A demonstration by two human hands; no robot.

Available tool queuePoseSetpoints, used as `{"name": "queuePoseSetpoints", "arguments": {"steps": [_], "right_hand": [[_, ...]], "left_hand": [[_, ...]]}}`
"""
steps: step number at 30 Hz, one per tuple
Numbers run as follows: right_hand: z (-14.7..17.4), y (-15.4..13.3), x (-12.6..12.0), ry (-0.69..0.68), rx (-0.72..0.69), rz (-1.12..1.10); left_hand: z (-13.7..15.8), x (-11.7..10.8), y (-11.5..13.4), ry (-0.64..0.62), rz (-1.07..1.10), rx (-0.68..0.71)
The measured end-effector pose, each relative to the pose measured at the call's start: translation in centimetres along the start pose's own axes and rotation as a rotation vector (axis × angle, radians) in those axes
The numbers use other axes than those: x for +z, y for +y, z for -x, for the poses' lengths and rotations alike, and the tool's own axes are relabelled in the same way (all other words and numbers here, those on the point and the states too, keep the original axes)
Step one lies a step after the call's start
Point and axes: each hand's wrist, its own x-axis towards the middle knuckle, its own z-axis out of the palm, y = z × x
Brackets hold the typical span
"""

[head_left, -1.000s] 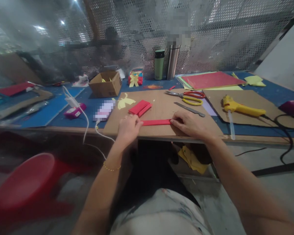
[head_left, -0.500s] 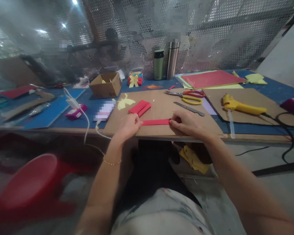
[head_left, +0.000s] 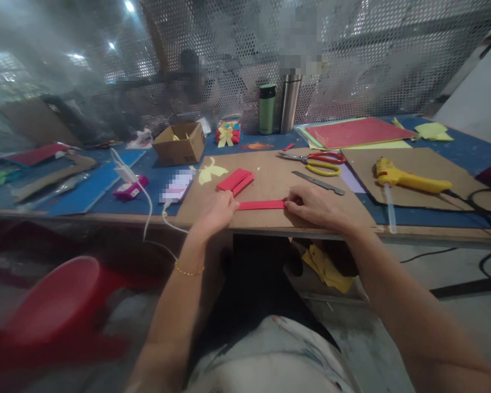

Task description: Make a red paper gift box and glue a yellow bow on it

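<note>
A narrow red strip, paper or foam by its look, lies stretched between my two hands near the table's front edge. My left hand is closed on its left end, and my right hand pinches the right end. Under both hands is a brown cardboard sheet. Just beyond my left hand rest folded red pieces, with a yellow bow-shaped cutout to their left. Past my right hand lie a grey blade and scissors with red and yellow handles.
A yellow glue gun sits on another cardboard sheet at the right, its cord hanging off the edge. Behind stand a cardboard box, a green bottle and a steel flask. Red sheets lie at the back right. A red stool is lower left.
The view has shifted slightly, so everything sits a little further right in the picture. Both hands keep the same hold on the red strip.
</note>
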Motion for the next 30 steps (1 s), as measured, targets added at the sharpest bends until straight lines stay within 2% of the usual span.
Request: {"name": "queuePoseSetpoints", "arguments": {"steps": [5,13,20,25,30], "right_hand": [[-0.6,0.9,0.5,0.019,-0.092,0.015],[-0.7,0.7,0.2,-0.02,-0.065,0.023],[-0.9,0.7,0.1,-0.043,-0.062,-0.002],[-0.8,0.8,0.3,-0.016,-0.086,0.022],[-0.3,1.4,1.0,0.077,-0.045,0.057]], "left_hand": [[-0.1,0.0,0.0,-0.005,-0.019,0.009],[0.0,-0.3,-0.1,-0.011,0.026,-0.046],[0.1,0.1,0.0,0.006,-0.068,-0.013],[0.2,-0.1,0.5,-0.027,-0.191,-0.01],[0.1,-0.1,0.3,-0.034,-0.17,-0.032]]}}
